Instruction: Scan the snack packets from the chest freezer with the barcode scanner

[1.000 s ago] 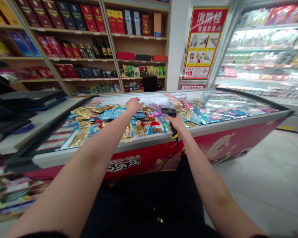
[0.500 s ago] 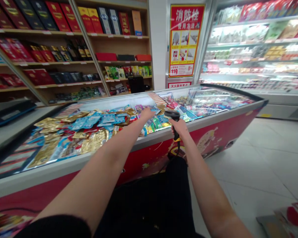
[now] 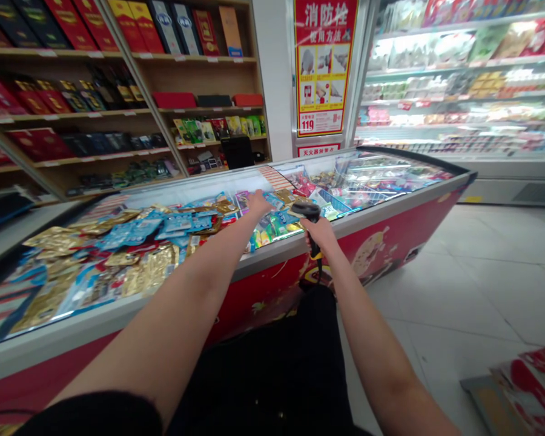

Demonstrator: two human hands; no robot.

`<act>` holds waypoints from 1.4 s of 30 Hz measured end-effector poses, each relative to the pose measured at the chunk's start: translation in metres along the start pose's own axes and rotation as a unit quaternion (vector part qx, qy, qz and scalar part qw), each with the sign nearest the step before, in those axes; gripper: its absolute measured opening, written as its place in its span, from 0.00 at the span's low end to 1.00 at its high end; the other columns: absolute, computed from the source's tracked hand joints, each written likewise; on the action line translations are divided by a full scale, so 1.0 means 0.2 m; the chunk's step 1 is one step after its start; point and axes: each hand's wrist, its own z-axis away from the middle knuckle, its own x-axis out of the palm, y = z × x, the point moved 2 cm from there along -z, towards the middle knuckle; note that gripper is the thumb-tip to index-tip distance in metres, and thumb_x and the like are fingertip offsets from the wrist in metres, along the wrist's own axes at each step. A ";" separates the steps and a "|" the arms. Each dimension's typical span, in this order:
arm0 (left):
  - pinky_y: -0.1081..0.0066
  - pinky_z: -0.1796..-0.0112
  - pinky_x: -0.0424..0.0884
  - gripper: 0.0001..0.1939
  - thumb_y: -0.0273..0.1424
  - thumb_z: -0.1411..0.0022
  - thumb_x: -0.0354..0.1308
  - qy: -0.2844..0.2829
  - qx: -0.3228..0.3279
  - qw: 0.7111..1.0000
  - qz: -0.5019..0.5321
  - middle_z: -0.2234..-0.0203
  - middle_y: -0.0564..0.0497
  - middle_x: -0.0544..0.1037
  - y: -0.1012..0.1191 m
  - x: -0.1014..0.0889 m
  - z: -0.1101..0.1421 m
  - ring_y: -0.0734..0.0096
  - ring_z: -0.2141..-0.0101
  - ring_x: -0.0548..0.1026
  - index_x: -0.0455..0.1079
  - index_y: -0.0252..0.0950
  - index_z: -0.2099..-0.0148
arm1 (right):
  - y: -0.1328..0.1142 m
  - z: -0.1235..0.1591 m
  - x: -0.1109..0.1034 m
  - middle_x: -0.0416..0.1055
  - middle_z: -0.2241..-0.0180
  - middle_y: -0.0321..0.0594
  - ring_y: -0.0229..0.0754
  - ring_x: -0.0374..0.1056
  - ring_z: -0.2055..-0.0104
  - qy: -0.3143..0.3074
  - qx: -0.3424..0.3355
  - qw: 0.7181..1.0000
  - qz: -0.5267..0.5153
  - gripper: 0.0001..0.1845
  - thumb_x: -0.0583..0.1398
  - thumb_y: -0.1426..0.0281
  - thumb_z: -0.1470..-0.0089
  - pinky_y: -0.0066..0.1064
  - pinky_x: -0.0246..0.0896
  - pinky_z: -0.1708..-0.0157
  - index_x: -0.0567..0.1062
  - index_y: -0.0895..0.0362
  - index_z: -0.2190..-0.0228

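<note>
**Right hand grips a scanner, left hand spreads over freezer packets**

The left hand (image 3: 258,203) is open, fingers wide, palm down at the foil snack packets (image 3: 136,254) heaped in gold and blue across the chest freezer (image 3: 95,322) at twelve o'clock. The right hand (image 3: 320,235) is closed around the handle of a black-and-yellow barcode scanner (image 3: 306,211), held just beyond the freezer's front rim. Wooden shelves (image 3: 204,59) of boxed liquor stand at eleven o'clock, a red fire-hydrant poster (image 3: 322,66) at twelve, a chilled display case (image 3: 458,91) at one, and pale floor tiles (image 3: 445,290) spread toward three.
</note>
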 end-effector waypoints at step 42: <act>0.70 0.66 0.72 0.18 0.24 0.64 0.71 -0.039 0.040 0.998 0.024 0.80 0.56 0.74 0.09 -0.47 -0.05 0.69 0.72 0.75 0.77 0.35 0.65 | -0.22 0.09 0.36 0.66 0.85 0.34 0.36 0.62 0.85 -0.066 -0.062 0.993 0.074 0.12 0.64 0.66 0.42 0.25 0.61 0.84 0.70 0.57 0.75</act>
